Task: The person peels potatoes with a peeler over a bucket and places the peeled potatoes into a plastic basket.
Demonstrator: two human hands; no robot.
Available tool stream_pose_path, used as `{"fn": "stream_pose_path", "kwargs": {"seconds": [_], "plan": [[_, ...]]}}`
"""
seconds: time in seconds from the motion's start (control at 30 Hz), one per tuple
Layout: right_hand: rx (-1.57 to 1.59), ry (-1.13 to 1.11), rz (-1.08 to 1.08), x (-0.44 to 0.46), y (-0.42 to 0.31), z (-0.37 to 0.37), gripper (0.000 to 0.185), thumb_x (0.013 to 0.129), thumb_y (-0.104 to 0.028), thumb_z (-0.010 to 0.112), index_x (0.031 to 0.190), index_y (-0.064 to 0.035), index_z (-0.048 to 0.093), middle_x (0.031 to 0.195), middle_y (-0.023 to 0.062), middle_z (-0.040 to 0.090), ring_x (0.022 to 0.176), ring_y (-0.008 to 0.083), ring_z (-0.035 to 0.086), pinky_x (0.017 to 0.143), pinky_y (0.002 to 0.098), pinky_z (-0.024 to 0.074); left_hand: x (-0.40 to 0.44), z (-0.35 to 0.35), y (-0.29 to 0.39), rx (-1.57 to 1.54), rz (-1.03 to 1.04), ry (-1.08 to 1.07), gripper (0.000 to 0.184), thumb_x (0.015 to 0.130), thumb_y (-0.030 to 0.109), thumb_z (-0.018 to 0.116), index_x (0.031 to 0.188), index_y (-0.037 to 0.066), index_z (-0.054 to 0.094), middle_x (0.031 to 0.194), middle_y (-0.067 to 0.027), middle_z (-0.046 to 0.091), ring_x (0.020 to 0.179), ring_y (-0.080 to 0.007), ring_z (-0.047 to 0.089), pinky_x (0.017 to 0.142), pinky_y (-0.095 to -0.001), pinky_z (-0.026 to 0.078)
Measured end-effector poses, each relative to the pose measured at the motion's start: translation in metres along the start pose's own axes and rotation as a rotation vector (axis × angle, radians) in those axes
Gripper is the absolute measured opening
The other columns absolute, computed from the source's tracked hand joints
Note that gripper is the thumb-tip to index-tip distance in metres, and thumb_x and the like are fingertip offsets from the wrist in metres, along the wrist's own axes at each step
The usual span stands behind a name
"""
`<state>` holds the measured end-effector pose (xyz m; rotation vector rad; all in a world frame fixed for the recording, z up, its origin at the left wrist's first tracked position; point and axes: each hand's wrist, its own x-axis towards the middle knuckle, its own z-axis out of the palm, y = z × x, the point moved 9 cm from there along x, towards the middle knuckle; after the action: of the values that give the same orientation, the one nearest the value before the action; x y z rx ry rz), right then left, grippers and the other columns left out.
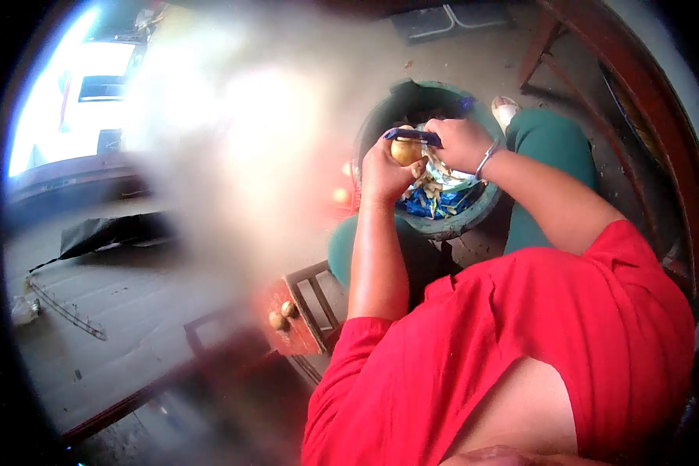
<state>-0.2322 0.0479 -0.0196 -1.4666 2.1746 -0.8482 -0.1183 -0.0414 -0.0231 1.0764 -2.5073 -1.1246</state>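
My left hand (384,174) is wrapped around a yellowish potato (405,152), holding it above a green bucket (452,227). In my right hand (463,144) is a dark blue peeler (413,137), whose head lies across the top of the potato. The fingers of both hands come close together there. Below them, pale peelings (433,186) lie in the bucket on top of blue plastic (421,206). The far inside of the bucket is dark.
The bucket stands between my knees. Two more potatoes (283,315) rest on a red wooden stool (297,330) at my left. A red-brown wooden frame (637,70) rises on the right. A table with a black sheet (116,233) is at left. Glare blurs the upper left.
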Motion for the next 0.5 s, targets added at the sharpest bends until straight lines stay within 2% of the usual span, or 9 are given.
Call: {"fn": "stream_pose_path", "kwargs": {"seconds": [0.07, 0.1, 0.17, 0.3, 0.5], "plan": [[-0.038, 0.014, -0.054, -0.005, -0.010, -0.001, 0.015, 0.079, -0.019, 0.059, 0.088, -0.0075, 0.056, 0.081, 0.0177, 0.064, 0.080, 0.0379, 0.063, 0.070, 0.0483, 0.0499, 0.003, 0.002, -0.004, -0.224, 0.091, 0.047, 0.062, 0.057, 0.025, 0.085, 0.109, 0.000, 0.062, 0.093, -0.0160, 0.069, 0.086, -0.0240, 0.068, 0.078, -0.0337, 0.053], [-0.075, 0.027, -0.107, -0.008, -0.016, -0.002, 0.015, 0.078, -0.018, 0.059, 0.088, -0.0069, 0.055, 0.081, 0.0172, 0.064, 0.080, 0.0376, 0.063, 0.070, 0.0480, 0.0499, 0.001, -0.001, 0.002, -0.225, 0.090, 0.048, 0.062, 0.057, 0.025, 0.085, 0.109, 0.000, 0.062, 0.093, -0.0160, 0.069, 0.086, -0.0240, 0.068, 0.078, -0.0337, 0.053], [-0.092, 0.019, -0.138, -0.012, -0.022, 0.002, 0.017, 0.077, -0.016, 0.059, 0.089, -0.0059, 0.054, 0.083, 0.0167, 0.063, 0.082, 0.0369, 0.063, 0.071, 0.0468, 0.0502, -0.002, -0.011, 0.008, -0.005, 0.010, 0.113, 0.065, 0.057, 0.025, 0.085, 0.113, 0.002, 0.061, 0.095, -0.0163, 0.069, 0.090, -0.0243, 0.068, 0.079, -0.0338, 0.052], [-0.116, 0.012, -0.148, -0.014, -0.027, 0.003, 0.017, 0.077, -0.015, 0.059, 0.090, -0.0051, 0.054, 0.086, 0.0175, 0.062, 0.084, 0.0365, 0.062, 0.072, 0.0454, 0.0506, -0.004, -0.014, 0.013, 0.079, -0.014, 0.108, 0.066, 0.058, 0.027, 0.085, 0.114, 0.004, 0.061, 0.096, -0.0172, 0.069, 0.092, -0.0239, 0.068, 0.080, -0.0339, 0.052], [-0.110, -0.029, -0.083, -0.008, -0.016, 0.011, 0.018, 0.077, -0.014, 0.058, 0.093, -0.0050, 0.056, 0.086, 0.0177, 0.063, 0.084, 0.0366, 0.063, 0.072, 0.0465, 0.0509, 0.000, -0.007, 0.008, 0.021, 0.011, 0.050, 0.067, 0.059, 0.028, 0.085, 0.115, 0.001, 0.060, 0.097, -0.0161, 0.069, 0.089, -0.0209, 0.068, 0.079, -0.0315, 0.053]]}}
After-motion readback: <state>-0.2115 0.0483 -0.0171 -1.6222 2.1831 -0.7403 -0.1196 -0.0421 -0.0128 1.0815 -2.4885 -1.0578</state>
